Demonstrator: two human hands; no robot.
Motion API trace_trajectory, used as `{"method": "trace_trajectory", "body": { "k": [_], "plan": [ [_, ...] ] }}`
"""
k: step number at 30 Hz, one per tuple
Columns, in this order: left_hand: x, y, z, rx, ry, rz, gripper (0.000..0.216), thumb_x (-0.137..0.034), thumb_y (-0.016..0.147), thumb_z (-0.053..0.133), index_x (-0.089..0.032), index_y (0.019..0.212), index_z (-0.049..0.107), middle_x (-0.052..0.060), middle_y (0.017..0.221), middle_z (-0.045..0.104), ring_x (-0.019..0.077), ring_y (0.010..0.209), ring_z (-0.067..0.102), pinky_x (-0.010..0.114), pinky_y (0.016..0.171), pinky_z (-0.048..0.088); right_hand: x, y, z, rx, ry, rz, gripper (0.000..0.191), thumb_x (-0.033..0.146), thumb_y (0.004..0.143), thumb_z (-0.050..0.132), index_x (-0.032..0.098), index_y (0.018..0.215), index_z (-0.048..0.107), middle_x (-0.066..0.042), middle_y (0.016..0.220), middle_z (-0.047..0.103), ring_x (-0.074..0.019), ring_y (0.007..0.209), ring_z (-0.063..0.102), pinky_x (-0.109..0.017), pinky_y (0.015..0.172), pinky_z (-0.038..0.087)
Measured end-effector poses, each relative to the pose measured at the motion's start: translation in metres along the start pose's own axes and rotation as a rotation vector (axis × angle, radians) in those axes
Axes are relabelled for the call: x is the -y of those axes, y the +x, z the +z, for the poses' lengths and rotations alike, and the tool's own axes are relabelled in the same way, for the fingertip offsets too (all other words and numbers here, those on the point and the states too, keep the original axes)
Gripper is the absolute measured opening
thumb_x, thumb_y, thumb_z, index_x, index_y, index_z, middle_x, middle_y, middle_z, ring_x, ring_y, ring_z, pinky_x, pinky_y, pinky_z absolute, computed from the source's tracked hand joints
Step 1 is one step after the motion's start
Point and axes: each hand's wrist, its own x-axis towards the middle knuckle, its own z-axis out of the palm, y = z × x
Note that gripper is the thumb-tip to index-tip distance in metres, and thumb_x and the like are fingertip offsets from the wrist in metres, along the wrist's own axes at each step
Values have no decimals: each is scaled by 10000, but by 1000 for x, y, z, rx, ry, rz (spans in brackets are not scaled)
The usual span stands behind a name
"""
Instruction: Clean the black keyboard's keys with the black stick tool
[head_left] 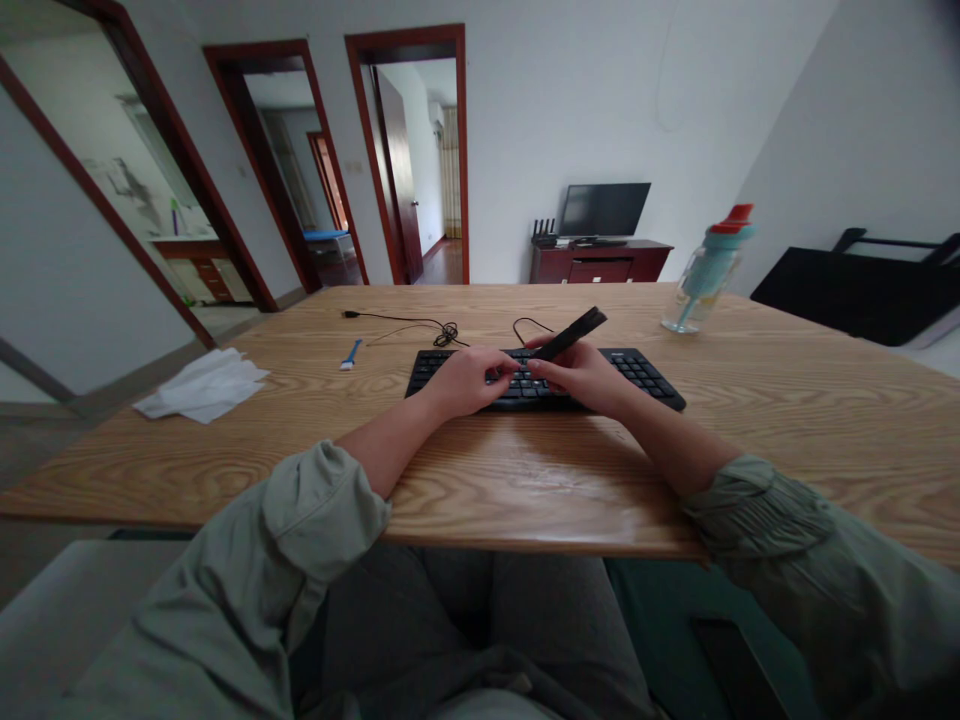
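Seated person at a wooden counter (750, 400), seen from the head camera. The left hand (469, 380) rests with curled fingers on the middle keys of a black keyboard (645, 375); whether it grips anything cannot be told. The right hand (581, 375) is closed around a slim black tool (574, 332), which slants up and away from the hand over the keyboard's far edge. The two hands almost touch above the keys. The keyboard lies flat, set well in from the counter's near edge, with a broad strip of bare wood between that edge and the hands. Bare wood also extends to the right of the right hand. Beyond the left hand, the keyboard's black cable (442, 330) lies in a loose tangle. Further left of it is a small blue-handled brush (351, 354), and well to the left, near the counter's side edge, a white cloth (202, 385). Well beyond and to the right of the right hand, a clear bottle (705, 275) with a red cap stands upright near the far edge.
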Motion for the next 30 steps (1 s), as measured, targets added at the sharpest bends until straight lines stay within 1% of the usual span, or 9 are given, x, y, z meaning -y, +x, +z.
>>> {"method": "trace_trajectory", "body": {
  "k": [3, 8, 11, 13, 16, 20, 25, 28, 30],
  "plan": [
    [1, 0, -2, 4, 19, -3, 220, -193, 821, 593, -180, 989, 734, 20, 940, 738, 165, 837, 647, 297, 785, 476, 0, 1, 0, 9, -13, 14, 511, 481, 714, 765, 117, 1051, 638, -25, 734, 595, -108, 558, 479, -258, 498, 399],
    [4, 1, -4, 10, 52, 14, 207, -185, 812, 592, -176, 967, 729, 32, 948, 735, 178, 885, 655, 306, 837, 489, -1, 0, -2, 30, -76, 16, 424, 527, 781, 696, 132, 933, 666, -21, 647, 555, -124, 537, 473, -264, 476, 382],
    [5, 1, -5, 12, 59, 15, 217, -171, 808, 590, -176, 976, 727, 31, 931, 732, 178, 883, 656, 306, 843, 493, -3, -1, -2, 41, -119, 26, 424, 567, 795, 676, 144, 806, 647, -31, 614, 539, -126, 522, 459, -271, 464, 378],
    [6, 1, -6, 6, 67, 18, 213, -168, 809, 587, -175, 970, 727, 30, 926, 729, 177, 878, 653, 303, 835, 494, -4, -1, -3, 49, -151, 21, 431, 579, 808, 660, 149, 783, 644, -32, 602, 527, -129, 529, 456, -272, 468, 380],
    [6, 1, -8, -7, 76, 16, 211, -170, 814, 585, -177, 970, 727, 32, 925, 727, 172, 871, 650, 304, 842, 494, -6, 0, -3, 66, -213, -30, 425, 574, 837, 628, 151, 844, 670, -25, 608, 511, -130, 554, 454, -264, 477, 382],
    [5, 1, -9, -18, 83, 9, 210, -163, 809, 590, -179, 967, 728, 36, 918, 726, 168, 867, 651, 306, 855, 493, -5, -1, -3, 89, -225, -128, 447, 551, 867, 591, 164, 1070, 683, -18, 658, 521, -131, 591, 470, -241, 476, 381],
    [3, 2, -10, -43, 85, 53, 190, -158, 812, 587, -175, 946, 720, 36, 926, 727, 171, 880, 654, 318, 876, 487, -3, -3, -4, -9, -150, -126, 504, 549, 891, 562, 171, 1215, 640, -25, 744, 544, -118, 609, 492, -226, 491, 401],
    [1, 1, -10, -52, 86, 59, 181, -159, 818, 584, -176, 940, 717, 34, 938, 729, 176, 896, 654, 325, 883, 485, -4, -2, -3, -27, -125, -132, 511, 554, 896, 556, 181, 1239, 617, -19, 752, 549, -112, 598, 493, -228, 495, 404],
    [0, 1, -9, -54, 76, 67, 183, -155, 817, 586, -177, 946, 714, 32, 940, 727, 177, 901, 652, 324, 876, 486, -4, -1, -2, -36, -92, -107, 504, 569, 881, 565, 167, 1180, 626, -15, 724, 543, -116, 584, 501, -239, 501, 421]
  ]
}}
